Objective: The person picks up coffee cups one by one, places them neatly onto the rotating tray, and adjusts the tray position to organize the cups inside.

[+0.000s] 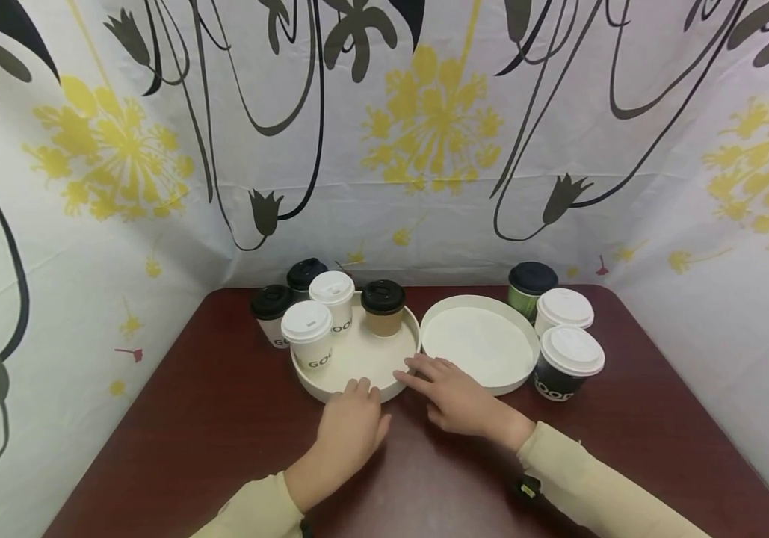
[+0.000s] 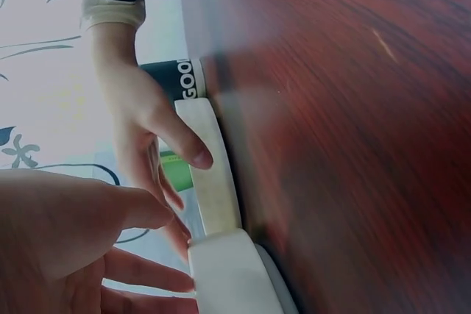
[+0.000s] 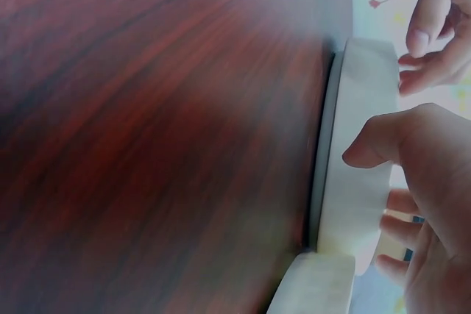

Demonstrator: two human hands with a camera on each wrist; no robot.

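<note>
Your left hand point(image 1: 350, 427) and right hand point(image 1: 458, 400): fingers released, at the rim of one cream tray point(image 1: 374, 361) bearing three cups point(image 1: 384, 320).

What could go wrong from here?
The left hand is at the near rim of the left tray; a sudden pull might topple the tan cup standing inside. That tray's front white-lidded cup stands close to a black-lidded white cup outside, so sliding could knock them together. The right tray sits close alongside and might get bumped.
</note>
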